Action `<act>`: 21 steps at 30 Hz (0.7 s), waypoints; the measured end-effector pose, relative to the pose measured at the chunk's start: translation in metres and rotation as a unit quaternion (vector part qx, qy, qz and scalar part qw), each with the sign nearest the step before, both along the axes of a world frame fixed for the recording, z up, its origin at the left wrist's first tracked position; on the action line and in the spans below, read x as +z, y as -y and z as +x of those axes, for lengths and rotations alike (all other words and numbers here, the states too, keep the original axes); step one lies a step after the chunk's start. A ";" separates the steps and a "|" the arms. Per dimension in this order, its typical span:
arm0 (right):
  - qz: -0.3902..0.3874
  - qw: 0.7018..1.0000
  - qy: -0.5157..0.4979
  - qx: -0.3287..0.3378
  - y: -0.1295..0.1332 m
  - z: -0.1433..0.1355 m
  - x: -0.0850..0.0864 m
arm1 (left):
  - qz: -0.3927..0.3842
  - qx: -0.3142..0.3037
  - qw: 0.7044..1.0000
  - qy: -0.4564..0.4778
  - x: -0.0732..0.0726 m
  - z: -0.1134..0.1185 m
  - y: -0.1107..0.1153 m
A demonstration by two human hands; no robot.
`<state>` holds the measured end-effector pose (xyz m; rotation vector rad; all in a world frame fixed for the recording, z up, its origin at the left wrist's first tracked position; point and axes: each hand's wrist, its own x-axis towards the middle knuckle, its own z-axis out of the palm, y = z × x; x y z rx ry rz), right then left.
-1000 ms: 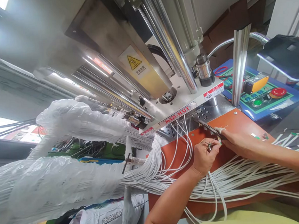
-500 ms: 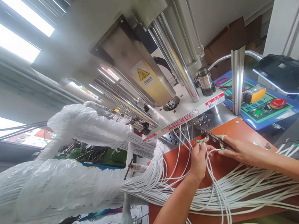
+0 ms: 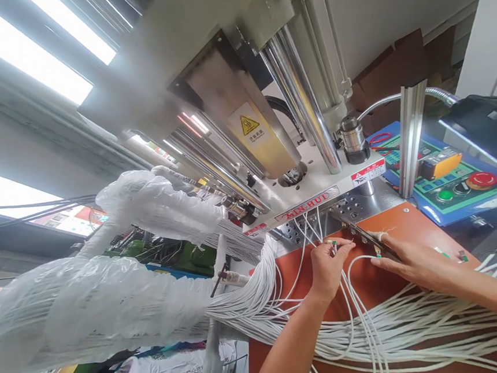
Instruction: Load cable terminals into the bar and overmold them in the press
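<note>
My left hand [image 3: 328, 265] is closed on white cables with small green-and-metal connector ends, over the orange board [image 3: 397, 220]. Fingers of my right hand [image 3: 400, 257] wrap round a dark metal bar [image 3: 368, 237] that lies slantwise at the front of the press bed. A cable with a green end [image 3: 378, 252] runs to the bar beside my right thumb. Several white cables [image 3: 374, 326] hang down below my left hand, and others run under the press plate [image 3: 315, 201].
The press with its shiny columns [image 3: 306, 100] stands right behind my hands. A control panel [image 3: 461, 179] with a red button is at the right. Plastic-wrapped cable bundles [image 3: 102, 309] fill the left. Loose cables cover the board's lower part.
The view has shifted, so the press sits further right. My left hand has moved slightly left, away from the bar, and its fingers have changed their hold on the cable ends.
</note>
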<state>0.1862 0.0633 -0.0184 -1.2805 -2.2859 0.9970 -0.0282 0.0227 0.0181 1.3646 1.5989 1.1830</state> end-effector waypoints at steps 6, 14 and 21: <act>-0.058 0.998 -0.001 0.014 0.000 0.001 -0.004 | 0.053 -0.084 0.987 -0.127 -0.005 0.005 -0.003; -0.095 0.995 0.019 0.017 0.001 -0.002 0.002 | 0.064 -0.121 0.979 -0.150 -0.008 0.003 -0.004; -0.089 0.994 0.056 0.030 0.001 -0.003 0.011 | 0.060 -0.121 0.979 -0.155 -0.007 0.006 -0.003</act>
